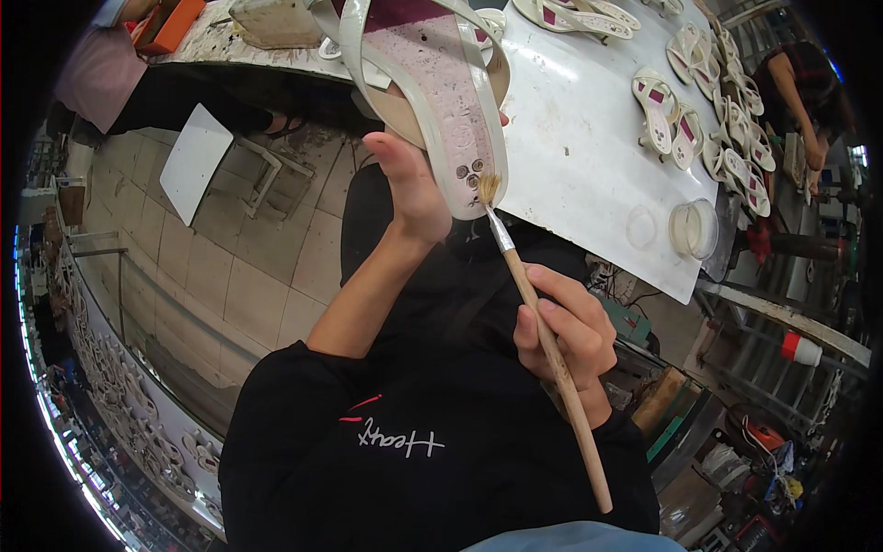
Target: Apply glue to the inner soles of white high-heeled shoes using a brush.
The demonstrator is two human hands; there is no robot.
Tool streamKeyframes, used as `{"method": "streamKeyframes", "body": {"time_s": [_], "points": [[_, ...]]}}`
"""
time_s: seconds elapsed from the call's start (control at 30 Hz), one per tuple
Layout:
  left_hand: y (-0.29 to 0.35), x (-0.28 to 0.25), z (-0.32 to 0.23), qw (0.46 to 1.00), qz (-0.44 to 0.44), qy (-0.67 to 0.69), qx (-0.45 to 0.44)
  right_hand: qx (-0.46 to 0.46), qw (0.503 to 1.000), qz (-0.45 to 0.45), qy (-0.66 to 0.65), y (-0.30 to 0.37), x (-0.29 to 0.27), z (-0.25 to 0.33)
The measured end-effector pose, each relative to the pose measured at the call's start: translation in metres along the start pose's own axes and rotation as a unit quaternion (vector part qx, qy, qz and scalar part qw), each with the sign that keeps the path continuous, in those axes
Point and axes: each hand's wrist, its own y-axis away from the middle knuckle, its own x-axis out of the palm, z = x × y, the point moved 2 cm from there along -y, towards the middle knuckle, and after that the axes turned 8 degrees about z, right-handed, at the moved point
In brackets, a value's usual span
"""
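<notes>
My left hand (416, 189) grips a cream strappy sandal (451, 110) from its left side and underneath, thumb pointing up. The sandal is held up at the table's near edge with its heel end toward me, and its pinkish, bare-looking insole faces up. Several small round metal heads show at the heel. In my right hand (575, 331) is a paintbrush (582, 437) with a long wooden handle, the fingers closed around it. Its bristles touch the heel area of the insole beside those round heads. Part of my left hand is hidden behind the sandal.
More cream sandals (659, 120) stand on the white table (561, 152) toward the right and far side. A round clear tub (693, 230) sits near its right corner. A white-topped stool (196, 164) stands at left. Other people are at far left and far right.
</notes>
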Motion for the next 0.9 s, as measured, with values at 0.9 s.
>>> {"method": "streamKeyframes", "body": {"time_s": [0.9], "points": [[0.008, 0.008, 0.017, 0.999, 0.013, 0.030, -0.020, 0.182, 0.980, -0.050, -0.059, -0.008, 0.002, -0.004]]}}
